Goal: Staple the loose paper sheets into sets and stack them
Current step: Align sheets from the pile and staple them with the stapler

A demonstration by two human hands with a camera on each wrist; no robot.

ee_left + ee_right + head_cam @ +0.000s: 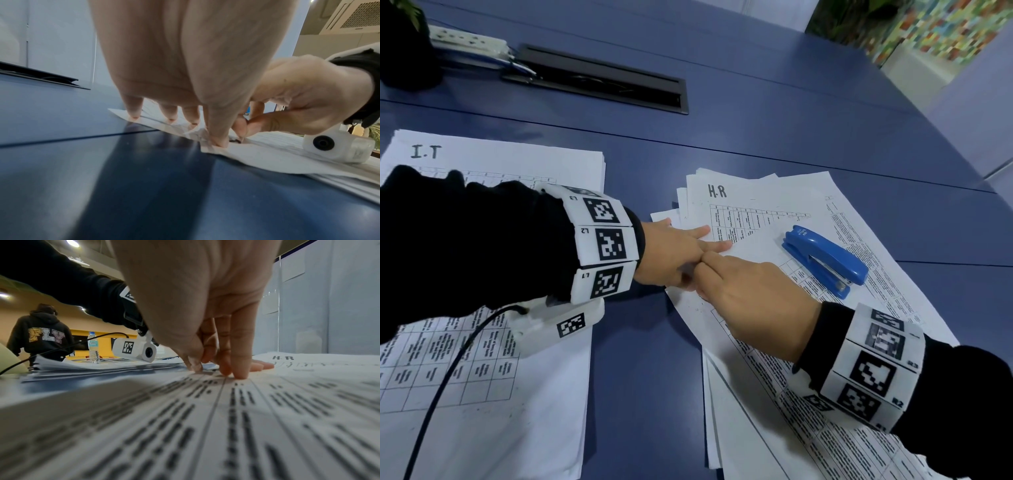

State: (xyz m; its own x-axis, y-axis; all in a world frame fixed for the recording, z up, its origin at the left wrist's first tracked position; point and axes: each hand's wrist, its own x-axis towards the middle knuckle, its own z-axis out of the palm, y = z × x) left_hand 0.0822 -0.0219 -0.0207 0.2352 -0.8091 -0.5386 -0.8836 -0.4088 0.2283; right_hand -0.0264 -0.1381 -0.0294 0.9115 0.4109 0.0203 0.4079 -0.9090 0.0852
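Observation:
A loose, fanned pile of printed sheets headed "H.R" (756, 219) lies on the right of the blue table (756, 120). On that pile lies a blue stapler (825, 260), and neither hand touches it. My left hand (688, 246) presses straight fingers (170, 113) and its thumb down on the pile's left edge. My right hand (739, 284) meets it there with curled fingers. Its thumb and forefinger (252, 125) pinch at the top sheet's edge (205, 134), which is slightly crumpled. The remaining fingertips (240, 374) rest on the paper (205, 418).
A neat stack headed "I.T" (517, 161) lies on the left under my left forearm. At the table's back are a black cable hatch (602, 78), a white power strip (469, 41) and a dark pot (404, 51). A person in a hoodie (41, 332) stands beyond, near a water bottle (93, 347).

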